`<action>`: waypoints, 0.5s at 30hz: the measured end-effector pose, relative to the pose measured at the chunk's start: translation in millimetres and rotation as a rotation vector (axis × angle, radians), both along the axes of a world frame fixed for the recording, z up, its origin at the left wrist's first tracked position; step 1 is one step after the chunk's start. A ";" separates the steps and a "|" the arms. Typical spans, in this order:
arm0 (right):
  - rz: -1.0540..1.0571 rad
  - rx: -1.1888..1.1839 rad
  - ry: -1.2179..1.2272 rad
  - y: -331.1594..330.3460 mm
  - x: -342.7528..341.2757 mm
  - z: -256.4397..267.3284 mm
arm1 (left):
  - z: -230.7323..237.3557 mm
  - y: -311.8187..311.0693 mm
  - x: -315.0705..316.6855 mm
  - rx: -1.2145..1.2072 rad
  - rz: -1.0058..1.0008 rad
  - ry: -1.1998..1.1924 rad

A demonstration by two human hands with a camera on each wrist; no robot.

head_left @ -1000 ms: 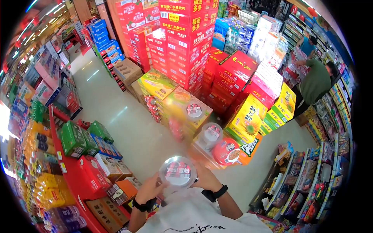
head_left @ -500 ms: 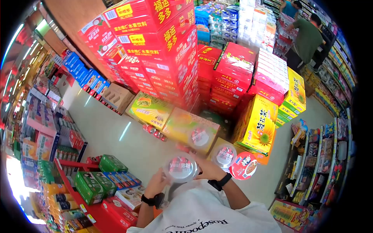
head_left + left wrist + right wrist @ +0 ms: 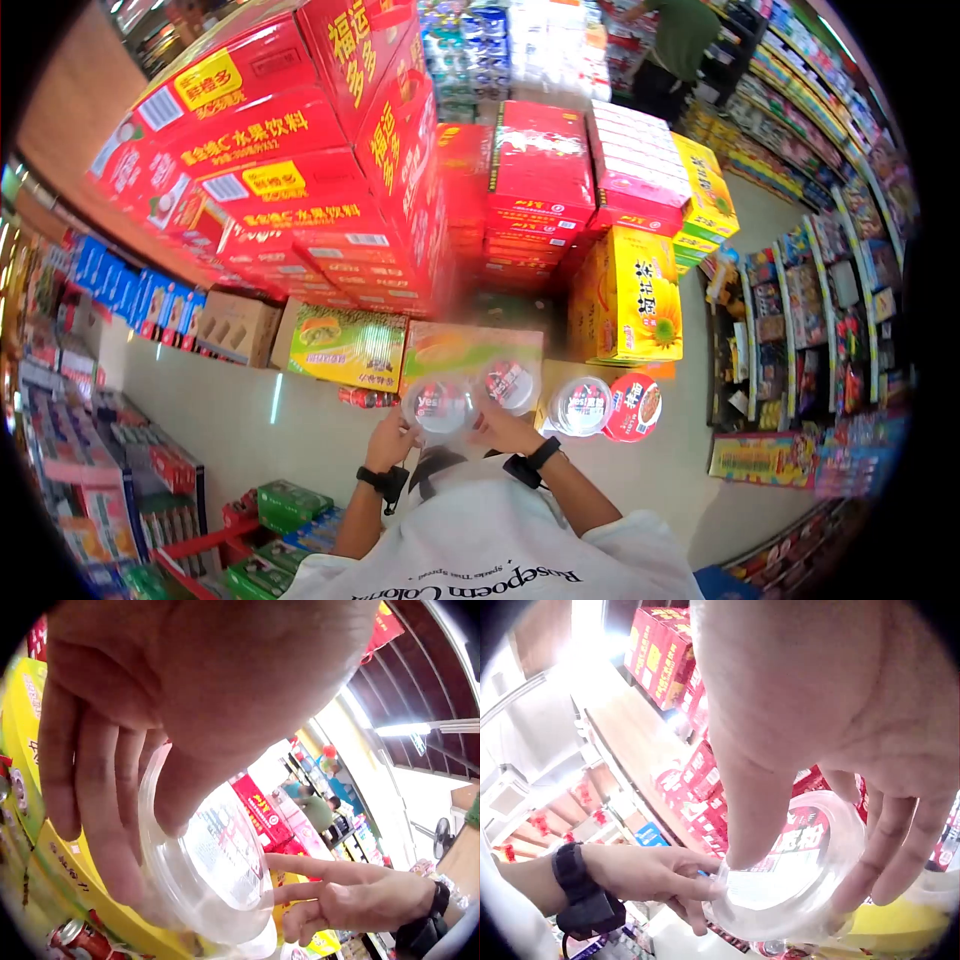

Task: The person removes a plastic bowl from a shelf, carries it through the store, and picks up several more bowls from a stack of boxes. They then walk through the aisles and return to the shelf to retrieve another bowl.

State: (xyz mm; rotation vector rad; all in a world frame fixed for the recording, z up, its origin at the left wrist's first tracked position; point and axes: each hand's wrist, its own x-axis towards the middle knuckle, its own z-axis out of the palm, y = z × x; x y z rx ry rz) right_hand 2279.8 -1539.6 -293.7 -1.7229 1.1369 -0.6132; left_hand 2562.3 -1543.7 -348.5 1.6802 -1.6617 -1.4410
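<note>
Both hands hold a clear-lidded bowl of instant wide noodles (image 3: pixel 438 408), labelled in pink and white, in front of the person's chest. The left hand (image 3: pixel 393 442) grips its left side; in the left wrist view the thumb presses the lid rim and the fingers curve down the wall. The right hand (image 3: pixel 508 430) grips the opposite side, thumb over the rim in the right wrist view. In the head view the bowl overlaps the near edge of a yellow-green carton (image 3: pixel 470 342). A similar bowl (image 3: pixel 505 385) sits on that carton, just right of the held one.
Another clear-lidded bowl (image 3: pixel 580 405) and a red noodle bowl (image 3: pixel 635 408) stand to the right. Tall red drink cartons (image 3: pixel 320 190) rise behind, beside yellow tea cartons (image 3: pixel 630 300). Snack shelves (image 3: pixel 800 310) line the right. A person in green (image 3: pixel 680 40) is at the back.
The head view has turned and come closer to the cartons. Both hands have carried the bowl forward, so it now overlaps the carton beside the similar bowl. Their grip looks the same.
</note>
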 end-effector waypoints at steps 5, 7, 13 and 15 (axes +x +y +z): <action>-0.205 0.179 -0.010 -9.0 41.4 -80.7 | -77.5 -50.3 32.8 -0.042 -0.106 -0.050; -0.287 0.209 -0.098 -12.2 52.7 -100.7 | -77.3 -66.3 34.0 -0.100 -0.228 -0.137; -0.579 0.301 -0.065 -1.5 81.9 -138.4 | -102.7 -98.0 29.0 -0.085 -0.218 -0.197; -0.579 0.319 -0.117 4.8 79.8 -159.2 | -103.0 -104.2 24.0 -0.108 -0.227 -0.178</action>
